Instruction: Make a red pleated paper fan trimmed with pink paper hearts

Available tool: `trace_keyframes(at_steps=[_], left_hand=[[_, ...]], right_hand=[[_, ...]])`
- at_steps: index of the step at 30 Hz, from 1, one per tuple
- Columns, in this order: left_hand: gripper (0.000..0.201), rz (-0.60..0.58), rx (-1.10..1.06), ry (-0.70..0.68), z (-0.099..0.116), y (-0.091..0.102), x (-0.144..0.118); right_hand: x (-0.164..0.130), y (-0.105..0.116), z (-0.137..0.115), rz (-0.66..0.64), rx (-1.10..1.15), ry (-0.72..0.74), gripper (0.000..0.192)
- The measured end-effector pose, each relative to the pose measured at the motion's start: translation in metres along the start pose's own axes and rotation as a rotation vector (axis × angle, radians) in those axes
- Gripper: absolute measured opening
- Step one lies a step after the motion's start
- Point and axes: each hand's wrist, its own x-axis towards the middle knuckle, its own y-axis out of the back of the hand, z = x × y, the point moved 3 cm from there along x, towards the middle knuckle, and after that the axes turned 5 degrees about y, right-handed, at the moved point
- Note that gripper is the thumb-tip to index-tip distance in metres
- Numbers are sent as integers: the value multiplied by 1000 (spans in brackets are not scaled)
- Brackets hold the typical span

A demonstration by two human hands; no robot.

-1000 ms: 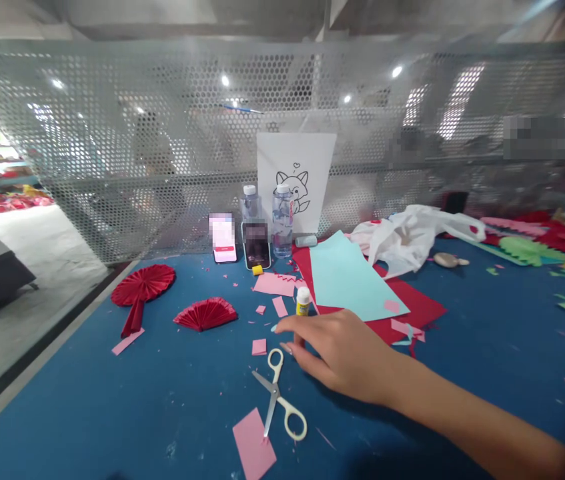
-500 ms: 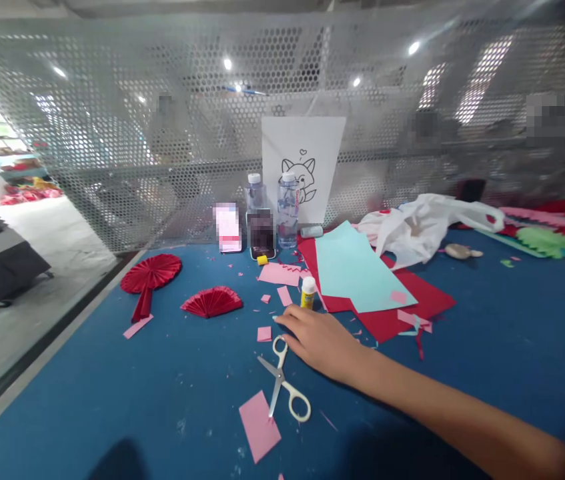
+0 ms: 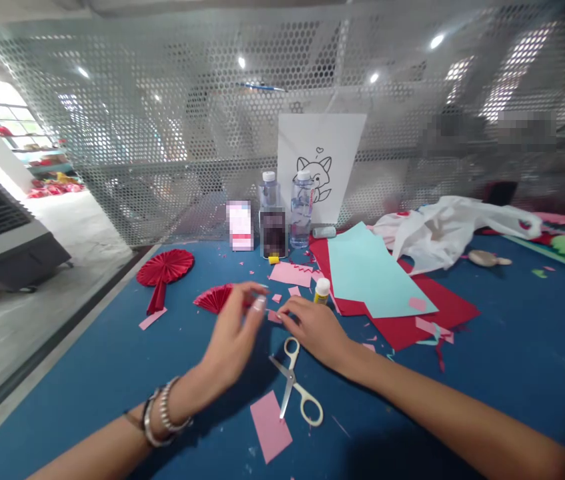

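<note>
My right hand [image 3: 317, 330] is closed at the fingertips on a small pink paper square [image 3: 274, 317], just above the blue tabletop. My left hand [image 3: 236, 330], with bracelets at its wrist, hovers to the left of the square, thumb and fingers curved apart and holding nothing. It covers part of a folded red paper fan [image 3: 212, 299]. Below my right hand lies a pair of white-handled scissors [image 3: 290, 379] with spread blades. One blade tip rests on a pink paper rectangle [image 3: 271, 428]. A glue stick [image 3: 321, 291] with a white cap stands right behind my right hand.
A round red paper fan [image 3: 166, 268] lies at the left. Two phones, including a bright one [image 3: 241, 225], lean near water bottles [image 3: 301, 212] and a fox drawing [image 3: 319, 170]. Light blue paper [image 3: 377, 273], red sheets and a white plastic bag [image 3: 437, 230] cover the right side.
My left hand has come into view from the lower left. My right fingertips have taken hold of the small pink square. The whole view has shifted slightly.
</note>
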Motion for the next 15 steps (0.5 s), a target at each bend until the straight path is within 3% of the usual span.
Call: trace_keyframes(at_steps=[5,10,15], left_hand=[[36,-125,-99,245,-36,-21,2],[31,-407,-366,305,-38,-27,1],[37,-381,-224,273,-38,-25,1]], right_hand=[[-6,15,-9,63,70,-43,21],[-8,23,-11,142,216,-130,15],[-5,23,-2,59,154,-230,15]])
